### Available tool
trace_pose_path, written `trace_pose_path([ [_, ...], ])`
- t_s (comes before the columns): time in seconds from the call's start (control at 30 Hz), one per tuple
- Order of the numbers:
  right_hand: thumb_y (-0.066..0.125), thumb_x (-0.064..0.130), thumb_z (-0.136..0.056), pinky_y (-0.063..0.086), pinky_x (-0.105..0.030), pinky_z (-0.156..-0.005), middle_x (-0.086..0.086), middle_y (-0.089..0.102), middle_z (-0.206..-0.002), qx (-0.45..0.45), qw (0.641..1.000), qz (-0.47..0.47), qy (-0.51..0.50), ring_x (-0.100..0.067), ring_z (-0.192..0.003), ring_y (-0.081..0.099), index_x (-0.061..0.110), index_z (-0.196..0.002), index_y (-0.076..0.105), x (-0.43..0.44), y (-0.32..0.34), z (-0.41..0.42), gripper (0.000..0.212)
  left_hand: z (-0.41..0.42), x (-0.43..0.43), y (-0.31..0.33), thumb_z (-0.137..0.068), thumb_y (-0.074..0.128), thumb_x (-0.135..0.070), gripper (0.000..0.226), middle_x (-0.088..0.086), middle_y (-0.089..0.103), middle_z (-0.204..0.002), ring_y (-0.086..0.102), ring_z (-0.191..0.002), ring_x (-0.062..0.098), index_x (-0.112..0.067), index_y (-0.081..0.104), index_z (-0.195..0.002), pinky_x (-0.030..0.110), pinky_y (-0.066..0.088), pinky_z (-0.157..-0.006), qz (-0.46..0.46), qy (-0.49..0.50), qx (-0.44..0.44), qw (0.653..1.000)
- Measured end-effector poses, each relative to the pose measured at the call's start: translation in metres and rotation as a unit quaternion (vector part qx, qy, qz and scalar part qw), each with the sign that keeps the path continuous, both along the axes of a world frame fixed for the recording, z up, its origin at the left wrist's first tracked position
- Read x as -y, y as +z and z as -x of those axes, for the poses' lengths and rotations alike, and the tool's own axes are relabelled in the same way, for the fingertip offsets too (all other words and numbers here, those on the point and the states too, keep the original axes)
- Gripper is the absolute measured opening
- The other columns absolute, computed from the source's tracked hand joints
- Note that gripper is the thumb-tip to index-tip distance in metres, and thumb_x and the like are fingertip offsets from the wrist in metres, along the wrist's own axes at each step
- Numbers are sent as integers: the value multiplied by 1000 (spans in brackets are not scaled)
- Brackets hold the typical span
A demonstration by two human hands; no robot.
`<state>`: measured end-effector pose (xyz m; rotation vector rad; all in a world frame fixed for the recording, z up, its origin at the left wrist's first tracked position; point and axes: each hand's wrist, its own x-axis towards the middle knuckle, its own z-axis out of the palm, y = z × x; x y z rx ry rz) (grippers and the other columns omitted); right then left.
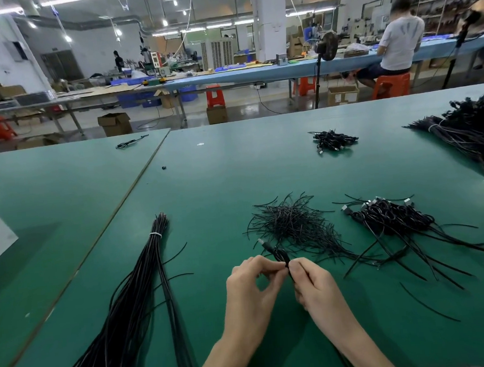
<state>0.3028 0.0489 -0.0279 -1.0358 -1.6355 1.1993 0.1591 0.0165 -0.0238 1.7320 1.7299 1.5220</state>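
Evidently both hands were busy binding a short black cable, folded into a small coil and held just above the green table, close in front of the person. The left hand pinched the coil between thumb and curled fingertips. The right hand gripped it from the other side, fingers curled, and the plug end stuck up past the knuckles. Whether a tie was already round the coil could not be told. To do this well, the left pinch probably needed to keep the loops flat and even while the right wound a tie snugly round the middle, twisting close so nothing sprang loose. The heap of thin ties lay just beyond the hands, with the pile of bound cables to its right and a long bundle of wires to the left.
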Motion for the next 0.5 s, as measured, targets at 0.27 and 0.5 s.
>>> trace_pose_path([
  [0.27, 51, 34, -104, 30, -26, -51, 6, 41, -60, -43, 998, -42, -19, -12, -56, 34, 15, -92, 69, 1, 4, -5, 30, -14, 5, 13, -84, 83, -19, 10, 4, 66, -68, 54, -60, 13, -12, 81, -91, 21, 43, -57, 183, -46, 402, 896],
  [0.5, 53, 35, -102, 34, -41, -52, 3, 47, -61, -66, 995, -69, -30, -17, -57, 40, 21, -102, 73, 5, 5, -5, 24, -10, 1, 23, -79, 78, -18, 7, -6, 49, -64, 42, -55, 11, -15, 82, -85, 25, 38, -61, 280, -143, 532, 786],
])
